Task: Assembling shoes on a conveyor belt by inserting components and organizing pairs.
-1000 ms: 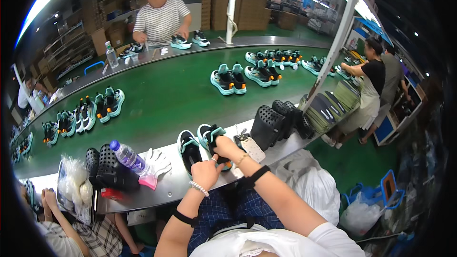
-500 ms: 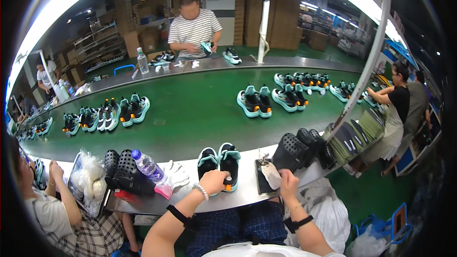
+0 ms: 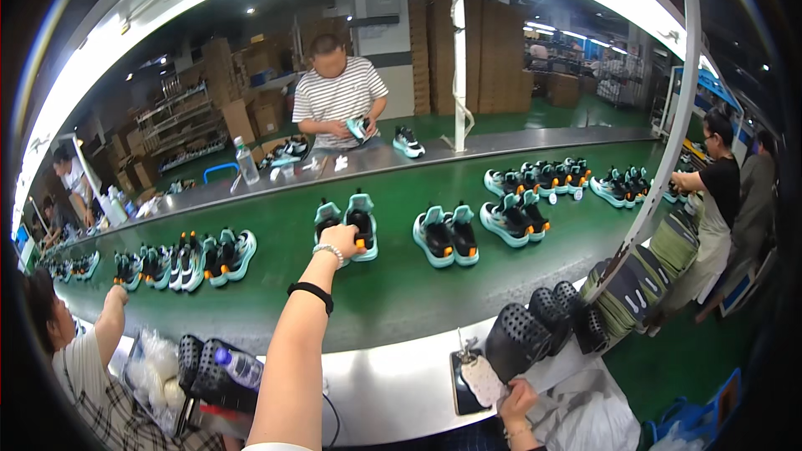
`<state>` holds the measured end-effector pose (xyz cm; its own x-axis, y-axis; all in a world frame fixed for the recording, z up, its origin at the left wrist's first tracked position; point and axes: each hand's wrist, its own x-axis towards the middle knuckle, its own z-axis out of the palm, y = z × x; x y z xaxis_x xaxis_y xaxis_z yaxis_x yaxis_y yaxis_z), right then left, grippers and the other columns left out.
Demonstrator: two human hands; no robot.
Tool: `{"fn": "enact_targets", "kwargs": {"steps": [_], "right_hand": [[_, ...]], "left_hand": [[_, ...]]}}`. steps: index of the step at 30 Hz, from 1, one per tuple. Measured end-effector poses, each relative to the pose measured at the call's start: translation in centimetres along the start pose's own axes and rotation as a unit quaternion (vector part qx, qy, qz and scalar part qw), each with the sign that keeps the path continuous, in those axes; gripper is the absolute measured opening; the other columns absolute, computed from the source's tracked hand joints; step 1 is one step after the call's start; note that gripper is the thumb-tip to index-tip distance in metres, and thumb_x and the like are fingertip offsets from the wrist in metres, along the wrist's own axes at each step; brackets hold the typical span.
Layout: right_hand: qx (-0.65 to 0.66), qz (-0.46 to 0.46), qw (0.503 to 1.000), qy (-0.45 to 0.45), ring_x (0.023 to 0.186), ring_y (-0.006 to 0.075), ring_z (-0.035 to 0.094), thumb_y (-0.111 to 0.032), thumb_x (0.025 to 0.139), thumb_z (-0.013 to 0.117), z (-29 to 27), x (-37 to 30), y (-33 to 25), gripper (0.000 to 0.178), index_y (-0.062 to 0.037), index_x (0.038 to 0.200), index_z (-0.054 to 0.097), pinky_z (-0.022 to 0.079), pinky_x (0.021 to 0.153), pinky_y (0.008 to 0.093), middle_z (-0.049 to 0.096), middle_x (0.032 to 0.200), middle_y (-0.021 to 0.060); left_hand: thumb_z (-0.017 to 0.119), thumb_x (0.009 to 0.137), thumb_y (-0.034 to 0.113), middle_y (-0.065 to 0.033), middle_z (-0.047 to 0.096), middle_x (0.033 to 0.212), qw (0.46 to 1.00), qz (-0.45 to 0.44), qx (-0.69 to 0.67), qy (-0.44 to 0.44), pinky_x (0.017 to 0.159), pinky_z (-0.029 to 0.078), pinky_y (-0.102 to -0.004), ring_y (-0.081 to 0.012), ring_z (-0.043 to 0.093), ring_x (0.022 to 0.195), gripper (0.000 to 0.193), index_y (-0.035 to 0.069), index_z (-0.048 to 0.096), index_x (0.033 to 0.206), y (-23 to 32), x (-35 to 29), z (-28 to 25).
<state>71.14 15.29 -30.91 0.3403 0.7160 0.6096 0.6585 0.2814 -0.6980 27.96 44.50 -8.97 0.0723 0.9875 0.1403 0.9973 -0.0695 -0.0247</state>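
Observation:
On the green belt point(image 3: 251, 313), my left hand point(image 3: 341, 240) is closed at the heels of a pair of black and mint sneakers point(image 3: 362, 221), the arm stretched far forward. Its fingers are partly hidden against the shoes. Down at the near metal table point(image 3: 376, 376), my right hand point(image 3: 519, 401) has curled fingers beside a pale speckled flat pouch point(image 3: 482, 381). That pouch lies partly over a black phone-like slab point(image 3: 464, 397), with keys at its top. Whatever the right fingers pinch, if anything, I cannot make out.
More sneaker pairs stand on the belt to the left point(image 3: 185, 260) and right point(image 3: 445, 236). Black clogs point(image 3: 516, 338) and a purple-capped bottle point(image 3: 241, 367) rest along the near table. A white post point(image 3: 660, 167) rises at right. Co-workers sit or stand around the line.
My left hand has carried the sneakers forward from the near table onto the belt. My right hand stays by the pouch. The view has shifted, and the co-worker at left now reaches toward the belt.

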Motion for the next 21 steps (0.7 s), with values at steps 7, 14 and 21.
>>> {"fn": "enact_targets", "kwargs": {"steps": [7,14,21], "right_hand": [[-0.011,-0.024,0.999,0.041,0.055,0.0364,0.056,-0.018,0.089,0.044,-0.2,1.1,-0.9,0.033,-0.0012,0.067,0.06,0.042,0.054,0.0428,0.058,0.061,0.0159],[-0.003,-0.009,1.0,0.014,0.057,0.0353,0.06,-0.017,0.086,0.046,-0.5,1.7,-0.1,0.03,-0.0004,0.067,0.063,0.047,0.056,0.0418,0.061,0.062,0.0165],[-0.059,0.036,0.998,0.0,0.067,0.0399,0.061,-0.014,0.086,0.057,-0.5,1.3,0.0,0.014,-0.0019,0.083,0.064,0.048,0.06,0.0459,0.062,0.071,0.0191]], "left_hand": [[0.072,0.076,0.042,-0.0068,0.06,0.126,0.984,-0.174,-0.022,0.025,0.108,0.022,-0.0596,-0.0294,0.046,0.126,0.046,0.023,0.064,0.116,-3.9,1.5,14.4],[0.064,0.082,0.03,-0.0123,0.044,0.144,0.968,-0.233,0.003,-0.091,0.11,0.011,-0.0694,-0.0395,0.024,0.141,0.05,0.017,0.055,0.13,-1.4,6.3,10.6],[0.073,0.075,0.027,-0.0222,0.051,0.125,0.966,0.172,-0.133,0.141,0.105,0.039,-0.0433,-0.038,0.043,0.125,0.065,0.01,0.051,0.133,16.0,8.5,6.7]]}}
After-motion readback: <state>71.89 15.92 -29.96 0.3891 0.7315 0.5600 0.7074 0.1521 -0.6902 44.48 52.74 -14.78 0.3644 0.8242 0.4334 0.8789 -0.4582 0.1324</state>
